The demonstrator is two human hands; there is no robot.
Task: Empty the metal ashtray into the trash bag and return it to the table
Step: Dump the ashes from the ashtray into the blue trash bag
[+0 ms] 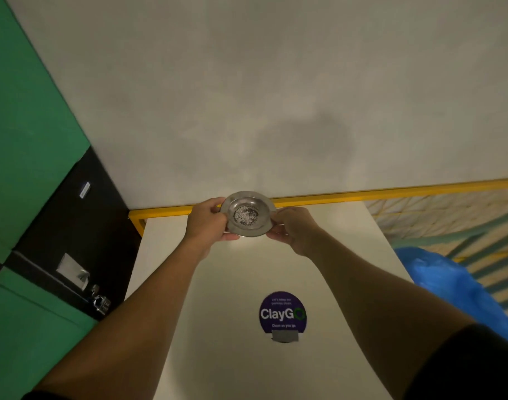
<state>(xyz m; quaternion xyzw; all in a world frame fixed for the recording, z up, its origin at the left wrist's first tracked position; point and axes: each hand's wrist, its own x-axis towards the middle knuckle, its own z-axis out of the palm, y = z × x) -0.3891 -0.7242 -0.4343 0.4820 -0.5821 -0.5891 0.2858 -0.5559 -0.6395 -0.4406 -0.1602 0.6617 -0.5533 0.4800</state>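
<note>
A round metal ashtray (pixel 247 213) with grey ash in its bowl is held just above the far end of a white table (pixel 348 255). My left hand (pixel 208 219) grips its left rim and my right hand (pixel 290 225) pinches its right rim. The ashtray is roughly level, tipped slightly toward me. A blue trash bag (pixel 449 281) bulges past the table's right edge, below and to the right of my right forearm.
A purple round sticker (pixel 283 313) lies on the table near me. A yellow rail (pixel 362 194) runs along the table's far edge below a pale wall. A green and black door with a padlock (pixel 101 303) stands at the left. Yellow mesh fencing (pixel 449 215) is at the right.
</note>
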